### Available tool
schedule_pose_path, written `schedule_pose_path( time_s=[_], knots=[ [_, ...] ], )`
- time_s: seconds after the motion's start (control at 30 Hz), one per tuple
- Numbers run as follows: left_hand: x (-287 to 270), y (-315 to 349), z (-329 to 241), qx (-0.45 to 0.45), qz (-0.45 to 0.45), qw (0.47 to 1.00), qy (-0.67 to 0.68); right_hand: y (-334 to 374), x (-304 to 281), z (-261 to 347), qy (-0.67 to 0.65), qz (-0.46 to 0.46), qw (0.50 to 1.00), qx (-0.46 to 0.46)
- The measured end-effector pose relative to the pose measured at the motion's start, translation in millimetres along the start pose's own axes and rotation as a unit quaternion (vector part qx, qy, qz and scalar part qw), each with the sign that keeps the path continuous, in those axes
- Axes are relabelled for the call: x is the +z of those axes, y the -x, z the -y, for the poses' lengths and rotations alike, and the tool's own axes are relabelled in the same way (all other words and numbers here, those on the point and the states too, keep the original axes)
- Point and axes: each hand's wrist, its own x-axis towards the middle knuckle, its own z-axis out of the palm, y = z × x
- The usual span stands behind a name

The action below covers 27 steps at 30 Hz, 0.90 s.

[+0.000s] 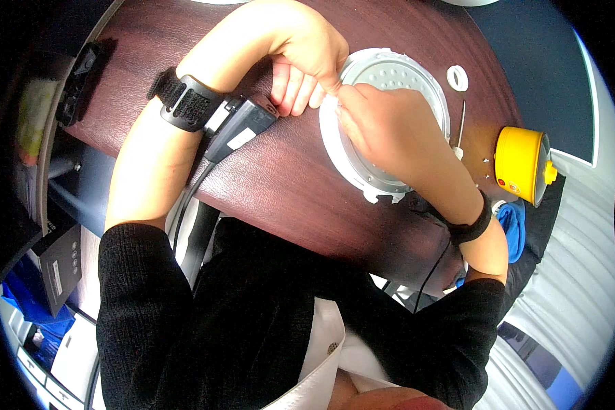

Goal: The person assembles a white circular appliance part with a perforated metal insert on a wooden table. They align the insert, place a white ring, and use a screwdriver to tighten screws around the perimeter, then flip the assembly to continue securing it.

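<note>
Both hands are at the left rim of a pale grey dimpled round plate (pixel 389 77), notched edge, lying on the brown wood-grain table (pixel 273 188) ahead and a bit right of the wearer. Left hand (pixel 306 63): thumb and index pinched, other fingers curled beside the rim. Right hand (pixel 384 126): fingers bent in, reaching over the plate, tips meeting the left's. Can't tell what's between them; too small or hidden. Fingertip pinch rather than full grip suggests a small, fiddly part; the table probably takes the plate's weight, which would free both hands.

White ring (pixel 450 77) and slim screwdriver-like tool (pixel 462 126) sit just right of the plate, likely parked for easy reach. Yellow round pot (pixel 515 164) lies further right, on its side by the look of it, perhaps out of the work area. Black cabled module (pixel 242 130) is beside the left wrist strap (pixel 188 102); can't tell if attached.
</note>
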Motion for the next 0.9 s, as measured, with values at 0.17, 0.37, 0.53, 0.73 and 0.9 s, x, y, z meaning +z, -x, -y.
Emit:
schedule_pose_path(
  time_s=[0.17,0.37,0.53,0.73,0.9],
  knots=[
    [1.4,1.7,-3.8,-0.018,-0.019,0.999,-0.031,-4.0,8.9,-0.3,-0.015,-0.001,1.0,0.027],
    [5.8,11.2,-11.5,-0.012,-0.053,0.998,-0.031,-2.8,20.5,13.2,-0.053,-0.012,0.987,0.149],
    [1.6,8.8,-6.7,-0.025,-0.046,0.998,-0.022,-2.1,3.9,3.6,-0.029,-0.008,0.996,0.087],
    [1.8,5.9,-7.8,-0.021,-0.05,0.998,-0.038,-1.4,12.3,7.6,-0.017,0.009,0.997,0.08],
    [6.2,2.1,-5.3,-0.032,-0.086,0.994,-0.061,-4.6,21.6,22.9,0.017,-0.018,0.993,0.113]
  ],
)
